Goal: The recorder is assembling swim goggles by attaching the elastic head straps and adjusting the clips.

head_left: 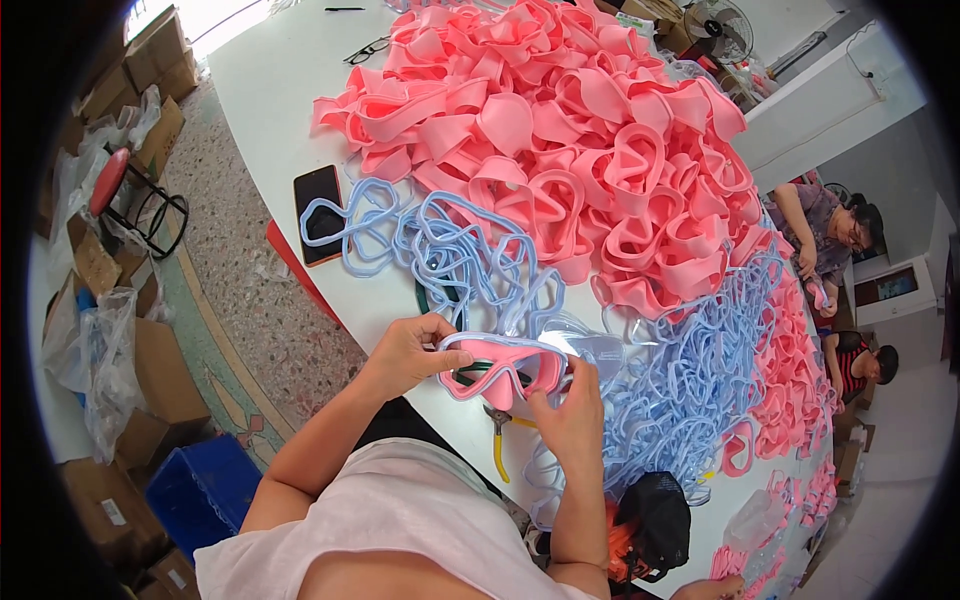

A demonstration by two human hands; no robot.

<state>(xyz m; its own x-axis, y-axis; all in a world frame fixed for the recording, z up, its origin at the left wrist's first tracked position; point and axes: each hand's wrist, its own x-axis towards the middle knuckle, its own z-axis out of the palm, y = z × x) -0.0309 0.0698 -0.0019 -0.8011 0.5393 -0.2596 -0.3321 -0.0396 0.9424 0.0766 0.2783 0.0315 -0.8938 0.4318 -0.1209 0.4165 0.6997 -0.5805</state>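
Between both hands, over the table's near edge, is a pink swim mask skirt [492, 349] with a pale blue frame around its rim. My left hand [405, 355] pinches its left side, thumb on the front. On the opposite side, my right hand [572, 412] grips the rim with thumb and fingers. Just below the mask lie pliers [500, 455] with yellow handles. Loose pale blue frames [470, 240] sit beyond my left hand, and a larger heap of blue frames [680, 370] spreads to the right. Clear plastic pieces [590, 345] lie just behind the mask.
A big heap of pink mask skirts [560, 120] covers the far table. A phone [318, 215] and glasses [368, 50] lie left. A black cap [655, 520] is near right. Boxes, a blue bin [205, 490] and a stool [112, 180] stand left; two people work at right.
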